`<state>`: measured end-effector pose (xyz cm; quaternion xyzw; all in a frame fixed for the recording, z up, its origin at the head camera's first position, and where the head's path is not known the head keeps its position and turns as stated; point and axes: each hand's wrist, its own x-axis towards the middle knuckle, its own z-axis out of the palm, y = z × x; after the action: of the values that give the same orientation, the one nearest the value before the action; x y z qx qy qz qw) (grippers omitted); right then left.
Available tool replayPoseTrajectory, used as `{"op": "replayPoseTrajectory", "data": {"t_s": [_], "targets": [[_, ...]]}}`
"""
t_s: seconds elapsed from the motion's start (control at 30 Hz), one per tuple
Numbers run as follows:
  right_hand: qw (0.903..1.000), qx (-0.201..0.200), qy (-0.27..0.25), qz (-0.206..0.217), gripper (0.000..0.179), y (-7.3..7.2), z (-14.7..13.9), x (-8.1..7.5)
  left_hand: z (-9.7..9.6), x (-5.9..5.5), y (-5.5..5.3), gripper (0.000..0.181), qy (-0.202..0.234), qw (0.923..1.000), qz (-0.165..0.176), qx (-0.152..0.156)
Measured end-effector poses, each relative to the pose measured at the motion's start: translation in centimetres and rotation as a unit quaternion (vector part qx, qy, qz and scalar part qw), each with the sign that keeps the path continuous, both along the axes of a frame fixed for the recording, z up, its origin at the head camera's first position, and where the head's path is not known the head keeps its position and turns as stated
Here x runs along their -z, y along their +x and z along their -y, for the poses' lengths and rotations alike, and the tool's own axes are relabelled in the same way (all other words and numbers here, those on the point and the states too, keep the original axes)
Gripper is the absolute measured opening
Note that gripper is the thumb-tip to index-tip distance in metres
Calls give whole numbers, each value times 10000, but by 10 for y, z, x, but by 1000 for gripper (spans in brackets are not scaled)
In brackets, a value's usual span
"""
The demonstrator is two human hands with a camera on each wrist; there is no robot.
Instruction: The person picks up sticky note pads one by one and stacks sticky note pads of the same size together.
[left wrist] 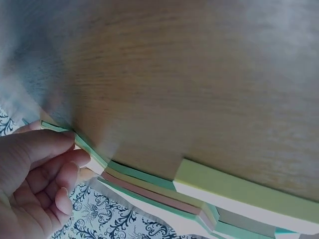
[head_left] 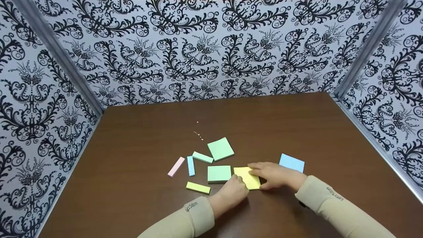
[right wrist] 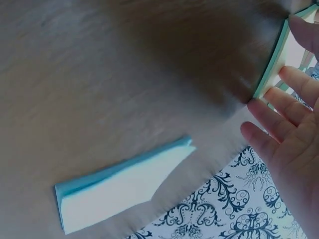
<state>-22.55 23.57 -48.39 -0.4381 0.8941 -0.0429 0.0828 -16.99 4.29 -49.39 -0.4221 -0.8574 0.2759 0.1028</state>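
A yellow sticky-note pad [head_left: 250,180] lies flat on the brown table between both hands. My left hand [head_left: 233,191] pinches its near left edge, thumb against curled fingers; the left wrist view shows the left hand [left wrist: 42,174] with thumb and forefinger closed at a pad's end. On the pad's right side rest the extended fingers of my right hand [head_left: 276,175], its thumb by the near right corner. In the right wrist view, the right hand [right wrist: 289,109] has its fingers spread along the pad's edge. Directly left of the yellow pad sits a green sticky-note pad [head_left: 219,173].
Another green pad [head_left: 220,148] lies farther back, a blue pad [head_left: 291,163] beyond the right wrist. Toward the left are narrow pads: pink [head_left: 176,167], blue [head_left: 191,166], green [head_left: 203,157] and yellow [head_left: 198,187]. Small pale specks [head_left: 198,134] dot the table. Patterned walls [head_left: 205,49] enclose it.
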Motion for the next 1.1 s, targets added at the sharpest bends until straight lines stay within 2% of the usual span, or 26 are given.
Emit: {"op": "replayPoseTrajectory", "data": {"t_s": [0.13, 0.27, 0.37, 0.5, 0.63, 0.87, 1.1], "targets": [[9982, 480, -310, 172, 48, -11, -19, -12, 2, 0, 0, 18, -22, 9999, -132, 87], [9921, 1244, -121, 110, 49, -17, -49, -23, 3, 0, -1, 18, 46, 9997, -187, 169], [9855, 1663, 104, 312, 54, -15, -69, -23, 3, 0, -1, 17, 36, 9996, -155, 223], [9762, 2054, 164, 674, 61, -11, -88, -18, 4, 0, -2, 17, -13, 9994, -136, 327], [9708, 2260, 90, 806, 64, -9, -95, -16, 6, 0, -3, 19, -18, 9991, -107, 411], [9664, 2348, 133, 1035, 67, -10, -96, -14, 7, 2, -3, 18, -75, 9988, -104, 483], [9673, 2325, 162, 1002, 69, -9, -96, -11, 7, 2, -3, 17, -188, 9982, -111, 563]]}}
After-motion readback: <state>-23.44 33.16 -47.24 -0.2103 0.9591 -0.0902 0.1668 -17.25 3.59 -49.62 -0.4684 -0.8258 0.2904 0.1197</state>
